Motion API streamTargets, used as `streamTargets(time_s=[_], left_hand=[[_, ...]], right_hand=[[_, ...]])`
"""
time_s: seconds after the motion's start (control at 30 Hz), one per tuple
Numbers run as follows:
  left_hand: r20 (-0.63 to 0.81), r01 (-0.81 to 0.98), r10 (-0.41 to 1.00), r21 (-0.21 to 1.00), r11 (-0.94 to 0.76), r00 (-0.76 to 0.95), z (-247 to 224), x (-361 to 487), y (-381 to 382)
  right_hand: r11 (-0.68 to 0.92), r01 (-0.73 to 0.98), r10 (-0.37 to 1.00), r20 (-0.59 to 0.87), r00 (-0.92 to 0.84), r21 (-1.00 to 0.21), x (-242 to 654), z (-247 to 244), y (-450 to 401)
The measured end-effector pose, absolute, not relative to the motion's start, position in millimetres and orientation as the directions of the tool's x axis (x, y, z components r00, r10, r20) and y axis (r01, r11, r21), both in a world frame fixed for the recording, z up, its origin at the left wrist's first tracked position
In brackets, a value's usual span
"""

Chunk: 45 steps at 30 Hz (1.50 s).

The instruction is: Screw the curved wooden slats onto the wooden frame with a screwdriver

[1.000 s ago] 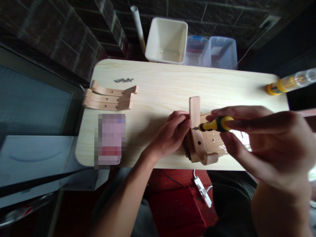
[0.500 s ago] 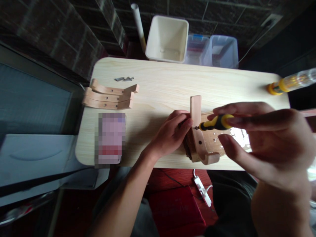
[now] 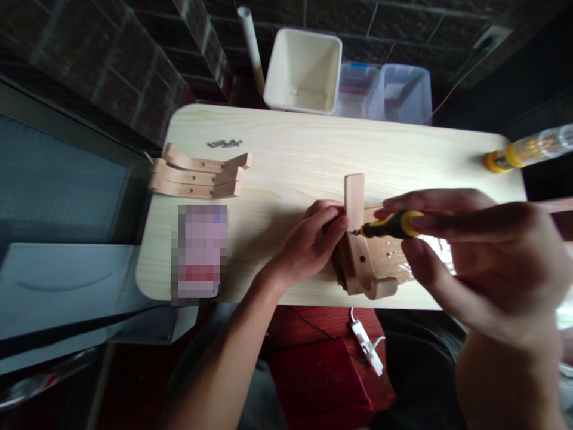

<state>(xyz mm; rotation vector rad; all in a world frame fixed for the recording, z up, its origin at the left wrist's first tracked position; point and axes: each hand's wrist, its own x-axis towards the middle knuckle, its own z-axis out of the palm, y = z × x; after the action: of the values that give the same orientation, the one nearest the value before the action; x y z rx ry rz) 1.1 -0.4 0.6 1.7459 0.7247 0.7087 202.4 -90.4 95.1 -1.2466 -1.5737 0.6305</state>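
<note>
Three curved wooden pieces point(image 3: 197, 180) are lying side by side at the left end of the pale surface point(image 3: 286, 156), with small metal parts point(image 3: 224, 143) resting just beyond them and a blurred pink item point(image 3: 200, 251) lying nearer the person. To the right of these, the left hand point(image 3: 313, 242) is reaching up and rightward from the near edge, its forearm slanting, its wrist low, its thumb pressing the left edge of a hooked wooden piece point(image 3: 355, 206) and its other fingers curling behind. That piece is standing out between the two hands, its straight end pointing to the far side and its hook curving at the near side, and it is resting against a brown taped block point(image 3: 387, 242). From the right, the right hand point(image 3: 487, 251) is coming in above the block, palm turned leftward, thumb and fingertips pinching a yellow and black screwdriver point(image 3: 391, 226), whose tip is meeting the piece beside the left thumb. Farther right, a yellow container with a clear body point(image 3: 530, 148) is lying on its side.
</note>
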Motion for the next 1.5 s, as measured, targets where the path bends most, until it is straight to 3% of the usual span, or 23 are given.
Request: streamTargets(time_s=[0.83,1.0,1.17,1.5], left_hand=[[0.118,0.132,0.762,0.957,-0.258,0.637,2.5,1.8,1.1],[0.088,0.148,0.764,0.961,-0.234,0.639,2.9,1.7,1.1],[0.094,0.139,0.761,0.962,-0.236,0.642,3.0,1.5,1.0],[0.088,0.146,0.762,0.961,-0.234,0.642,3.9,1.6,1.9]], right_hand=[[0.351,0.463,0.902,0.427,0.067,-0.814,200.0,91.8,-85.1],[0.411,0.429,0.888,0.46,0.011,-0.804,199.1,93.9,-85.6],[0.341,0.387,0.923,0.384,0.035,-0.856,201.4,93.5,-88.1],[0.393,0.42,0.891,0.451,0.046,-0.818,197.2,92.8,-85.3]])
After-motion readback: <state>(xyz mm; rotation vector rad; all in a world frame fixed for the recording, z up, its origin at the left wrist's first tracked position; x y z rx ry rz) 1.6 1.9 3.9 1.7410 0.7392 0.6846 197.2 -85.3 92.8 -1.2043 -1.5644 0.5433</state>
